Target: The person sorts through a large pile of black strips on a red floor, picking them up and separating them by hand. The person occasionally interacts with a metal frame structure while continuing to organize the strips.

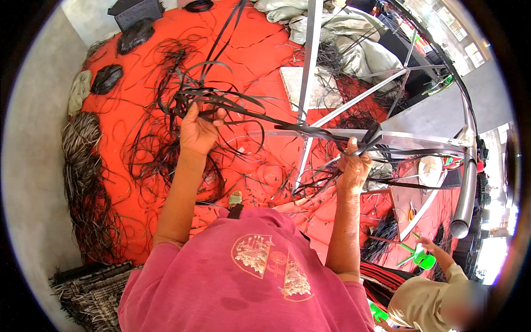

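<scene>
A bundle of long, flat black strips [251, 110] stretches between my hands, tangled and looped at the left end. My left hand [199, 130] is raised with its fingers curled on the looped end. Further right, my right hand [354, 170] is closed round the strips, thumb uppermost, beside a folded loop. Some strips run on from it to the right, towards a grey metal tube [466, 191]. Behind the strips stands a frame of silver metal bars [308, 61]. One of its crossbars passes just behind my right hand.
Loose black strips lie over the red floor sheet [254, 66], with a thick bundle [83, 166] along the left wall. Pale sacks [354, 41] and a whitish board [312, 88] lie beyond the frame. At lower right, another person [426, 299] is near a green plastic chair [423, 259].
</scene>
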The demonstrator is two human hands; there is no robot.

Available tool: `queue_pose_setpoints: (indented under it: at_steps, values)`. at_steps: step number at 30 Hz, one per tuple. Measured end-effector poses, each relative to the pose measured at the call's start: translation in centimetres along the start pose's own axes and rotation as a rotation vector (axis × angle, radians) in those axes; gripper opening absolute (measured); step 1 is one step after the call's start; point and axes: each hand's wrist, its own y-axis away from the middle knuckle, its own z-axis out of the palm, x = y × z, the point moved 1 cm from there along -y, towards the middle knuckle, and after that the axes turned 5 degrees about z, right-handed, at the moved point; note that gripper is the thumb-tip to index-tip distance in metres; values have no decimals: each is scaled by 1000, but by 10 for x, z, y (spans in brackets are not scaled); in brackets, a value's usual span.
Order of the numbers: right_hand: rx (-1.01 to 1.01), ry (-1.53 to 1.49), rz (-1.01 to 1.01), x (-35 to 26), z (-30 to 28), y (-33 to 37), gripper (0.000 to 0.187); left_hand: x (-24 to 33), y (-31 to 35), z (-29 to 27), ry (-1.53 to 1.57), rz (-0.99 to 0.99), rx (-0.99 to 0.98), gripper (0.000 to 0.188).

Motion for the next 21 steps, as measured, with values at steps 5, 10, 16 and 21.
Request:
queue_pose_setpoints:
  at_steps: [5, 10, 16, 21]
  values:
    - [14, 34, -21, -2, -24, -5, 14, 23, 1, -24, 18, 20, 21, 30]
    - [-122, 18, -20, -3, -28, -1, 13, 24, 9, -31, 15, 21, 32, 29]
    - [-219, 25, -37, -2, -32, 0, 21, 23, 11, -38, 28, 7, 114, 30]
    - [-195, 27, -139, 6, -33, 3, 23, 24, 14, -43, 1, 2, 143, 29]
